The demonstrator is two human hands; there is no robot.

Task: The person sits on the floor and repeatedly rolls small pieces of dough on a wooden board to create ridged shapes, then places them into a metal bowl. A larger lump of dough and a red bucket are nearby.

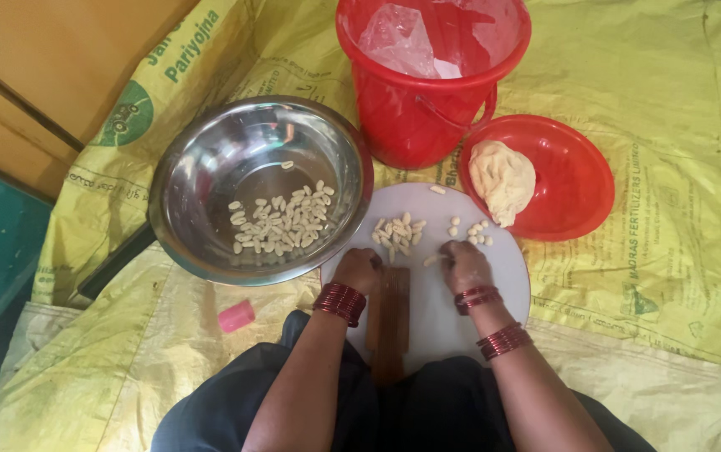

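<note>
Dough pieces [396,233] on my white round board [494,293], left hand [359,269] curled at seven o'clock, right hand [464,264] fingers pinching one piece, steel bowl [201,167] at ten o'clock.

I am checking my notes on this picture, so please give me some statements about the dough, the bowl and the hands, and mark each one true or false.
1. The steel bowl holds many small dough pieces. True.
2. The dough lump lies in the bucket. False: it lies on the red lid beside the bucket.
3. Both hands rest on the white board. True: the left hand and the right hand are on it, near loose pieces.
4. The pink thing lies inside the bowl. False: it lies on the yellow sheet, outside the bowl.
5. The wrists are bare. False: both carry red bangles.
</note>
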